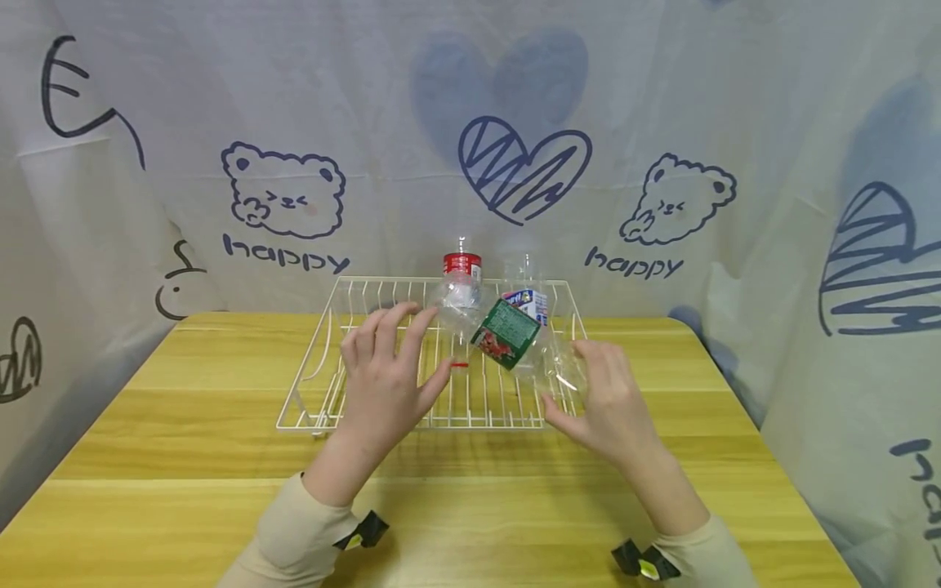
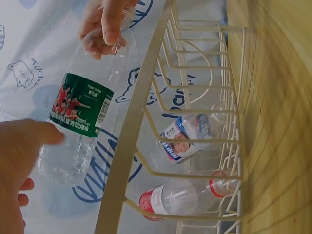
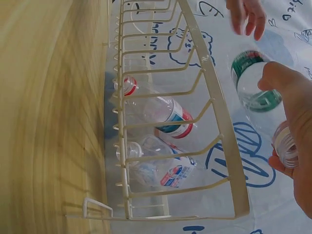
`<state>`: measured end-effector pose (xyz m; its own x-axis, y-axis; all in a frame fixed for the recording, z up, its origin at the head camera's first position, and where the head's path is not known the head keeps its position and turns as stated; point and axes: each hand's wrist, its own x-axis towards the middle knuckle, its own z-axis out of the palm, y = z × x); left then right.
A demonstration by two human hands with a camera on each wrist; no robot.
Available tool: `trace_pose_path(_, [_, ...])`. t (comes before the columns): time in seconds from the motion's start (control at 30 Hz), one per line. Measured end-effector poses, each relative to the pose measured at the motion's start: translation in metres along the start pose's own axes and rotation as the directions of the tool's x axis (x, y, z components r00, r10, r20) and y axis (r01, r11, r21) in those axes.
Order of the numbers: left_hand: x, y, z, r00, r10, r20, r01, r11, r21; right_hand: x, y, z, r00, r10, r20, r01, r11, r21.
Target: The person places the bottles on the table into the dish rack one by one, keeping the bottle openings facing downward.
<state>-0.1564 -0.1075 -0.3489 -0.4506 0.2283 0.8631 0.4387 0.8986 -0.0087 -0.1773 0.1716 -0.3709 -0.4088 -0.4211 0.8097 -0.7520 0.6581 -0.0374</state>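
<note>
My right hand (image 1: pixel 613 400) grips a clear plastic bottle (image 1: pixel 507 333) with a green label near its neck. The bottle is tilted above the rack, its base towards my left hand. In the right wrist view the threaded, uncapped neck (image 3: pixel 287 146) shows beside the palm. My left hand (image 1: pixel 385 367) has its fingers spread near the bottle's base, with a gap between them in the right wrist view. Below, a white wire rack (image 1: pixel 441 426) holds a red-labelled bottle (image 2: pixel 180 197) and a blue-and-white-labelled bottle (image 2: pixel 185 139), both neck down.
The rack stands on a yellow wood-grain table (image 1: pixel 470 506), towards its back edge. Behind and at both sides hangs a pale cloth (image 1: pixel 397 98) with blue hearts and bear drawings. A dark strap piece (image 1: pixel 362 531) sits at the left cuff.
</note>
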Motion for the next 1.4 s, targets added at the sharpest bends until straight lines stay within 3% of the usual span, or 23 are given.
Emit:
trace_pose_path(0.1, [0.0,0.002,0.001,0.998,-0.065,0.0,0.065,0.995,-0.081,-0.001,-0.001,0.001,1.0,0.026,-0.002,-0.026,1.0,-0.002])
trace_pose_path(0.23, [-0.002,0.007,0.002,0.985,-0.162,0.064,0.17,0.974,-0.147,-0.001,-0.005,0.007,0.999,0.019,-0.039,-0.019,1.0,-0.002])
trace_pose_path(0.4, [-0.003,0.013,0.003,0.952,-0.257,0.17,0.282,0.947,-0.152,-0.001,-0.014,0.011,0.998,-0.014,-0.06,0.012,0.999,-0.039])
trace_pose_path(0.6, [-0.004,0.018,0.006,0.917,-0.309,0.252,0.358,0.916,-0.179,0.0,-0.028,0.016,0.992,-0.038,-0.116,0.028,0.996,-0.09])
trace_pose_path(0.7, [-0.002,0.02,0.007,0.881,-0.352,0.316,0.429,0.876,-0.22,-0.001,-0.033,0.019,0.988,-0.046,-0.149,0.029,0.993,-0.116])
trace_pose_path(0.8, [0.001,0.022,0.008,0.819,-0.416,0.396,0.536,0.801,-0.266,-0.003,-0.035,0.022,0.984,-0.051,-0.172,0.029,0.991,-0.13])
trace_pose_path(0.9, [0.005,0.023,0.014,0.752,-0.47,0.462,0.638,0.694,-0.332,-0.004,-0.036,0.025,0.98,-0.056,-0.191,0.03,0.99,-0.138])
trace_pose_path(1.0, [0.009,0.025,0.023,0.702,-0.507,0.5,0.706,0.587,-0.396,-0.006,-0.035,0.027,0.977,-0.062,-0.202,0.03,0.987,-0.155])
trace_pose_path(1.1, [0.013,0.028,0.032,0.671,-0.529,0.52,0.741,0.5,-0.448,-0.007,-0.034,0.028,0.976,-0.07,-0.206,0.035,0.985,-0.168])
trace_pose_path(1.3, [0.021,0.036,0.04,0.629,-0.531,0.568,0.771,0.336,-0.541,-0.008,-0.031,0.031,0.972,-0.097,-0.216,0.055,0.98,-0.193])
trace_pose_path(1.4, [0.024,0.038,0.041,0.606,-0.545,0.579,0.781,0.27,-0.563,-0.008,-0.031,0.031,0.972,-0.092,-0.218,0.048,0.979,-0.199])
